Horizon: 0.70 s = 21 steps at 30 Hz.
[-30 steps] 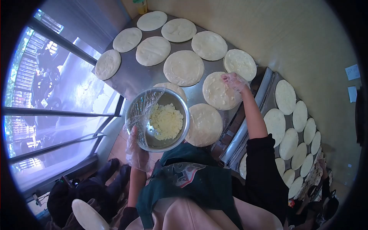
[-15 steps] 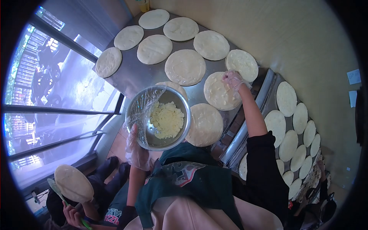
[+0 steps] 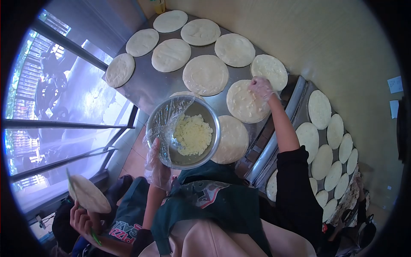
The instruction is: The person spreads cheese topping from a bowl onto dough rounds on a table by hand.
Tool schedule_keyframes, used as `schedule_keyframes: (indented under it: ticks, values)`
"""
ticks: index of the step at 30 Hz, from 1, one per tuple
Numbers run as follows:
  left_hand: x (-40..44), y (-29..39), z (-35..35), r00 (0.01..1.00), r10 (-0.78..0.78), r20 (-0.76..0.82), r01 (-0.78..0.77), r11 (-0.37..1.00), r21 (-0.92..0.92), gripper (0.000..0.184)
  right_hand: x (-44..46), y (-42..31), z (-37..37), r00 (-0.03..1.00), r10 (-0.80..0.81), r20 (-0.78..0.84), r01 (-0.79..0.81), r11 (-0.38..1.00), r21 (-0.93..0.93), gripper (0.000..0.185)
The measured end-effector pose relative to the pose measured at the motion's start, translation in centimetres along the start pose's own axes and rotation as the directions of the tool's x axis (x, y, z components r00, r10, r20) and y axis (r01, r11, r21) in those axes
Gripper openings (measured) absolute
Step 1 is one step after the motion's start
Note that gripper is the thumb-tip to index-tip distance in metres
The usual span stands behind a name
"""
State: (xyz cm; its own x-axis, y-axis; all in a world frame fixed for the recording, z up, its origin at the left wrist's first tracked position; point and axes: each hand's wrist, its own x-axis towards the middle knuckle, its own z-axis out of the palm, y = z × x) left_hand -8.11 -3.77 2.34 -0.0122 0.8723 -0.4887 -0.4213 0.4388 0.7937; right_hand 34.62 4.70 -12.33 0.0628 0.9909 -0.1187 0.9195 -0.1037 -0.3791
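Observation:
My left hand (image 3: 157,165), in a clear plastic glove, grips the side of a metal bowl (image 3: 216,128). Pale crumbled cheese (image 3: 193,135) fills part of the bowl, and plastic wrap (image 3: 165,122) clings over its left side. Above a round of dough (image 3: 244,105), my gloved right hand (image 3: 262,89) is closed with its fingers drawn together; what they hold is hidden. White bits lie scattered on that dough beneath the fingers. A second round (image 3: 269,72) with small bits on top sits just beyond it. Another glossy round (image 3: 231,139) shows partly behind the bowl.
Several flat dough rounds (image 3: 171,55) cover the metal table (image 3: 141,90). More rounds (image 3: 320,110) lie on a surface to the right, past a metal rail (image 3: 274,145). At lower left, another person's hand (image 3: 81,220) is by a green-handled tool and a dough round (image 3: 90,195).
My left hand has carried the bowl slightly right. My right hand stays over the same dough round. The other person's dough round and tool have shifted and tilted.

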Motion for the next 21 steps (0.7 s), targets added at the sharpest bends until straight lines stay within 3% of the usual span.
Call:
schedule_keyframes:
  ticks: [2, 3, 5, 9, 12, 15, 17, 21]
  values:
    - [0.1, -0.2, -0.4, 0.999, 0.026, 0.02, -0.027, 0.999, 0.042, 0.038, 0.0, 3.6, 0.8, 0.995, 0.058, -0.081, -0.013, 0.879, 0.477, 0.014]
    - [0.1, -0.3, -0.4, 1.0, 0.007, 0.005, -0.007, 1.0, -0.024, 0.038, -0.5, 4.0, 0.1, 0.995, 0.058, -0.081, -0.013, 0.879, 0.477, 0.014]
    - [0.0, -0.3, -0.2, 1.0, -0.014, -0.006, 0.013, 0.996, -0.093, 0.038, -1.8, 3.7, -2.3, 0.953, 0.203, 0.223, -0.301, 0.658, 0.69, 0.014]
    - [-0.5, 0.0, 0.5, 1.0, -0.01, -0.001, 0.01, 0.994, -0.112, 0.037, -4.0, 2.8, -3.4, 0.939, 0.213, 0.272, -0.344, 0.637, 0.689, 0.015]
    - [-0.7, 0.3, 0.9, 1.0, 0.004, 0.013, -0.003, 0.999, -0.053, 0.036, -4.9, 1.8, -3.5, 0.938, 0.222, 0.265, -0.341, 0.712, 0.614, 0.016]
    - [-0.4, 0.2, 0.6, 0.999, 0.034, 0.021, -0.035, 0.999, 0.023, 0.037, -5.5, 1.3, -3.5, 0.904, 0.243, 0.35, -0.422, 0.633, 0.649, 0.014]
    - [-0.2, 0.0, 0.2, 0.998, 0.055, 0.043, -0.057, 0.997, 0.051, 0.037, -6.5, 1.1, -3.1, 0.911, 0.174, 0.374, -0.411, 0.285, 0.866, 0.018]
    - [0.1, 0.0, -0.4, 0.984, 0.137, 0.111, -0.162, 0.953, 0.256, 0.036, -7.0, 0.8, -2.6, 0.941, 0.181, 0.286, -0.324, 0.233, 0.917, 0.021]
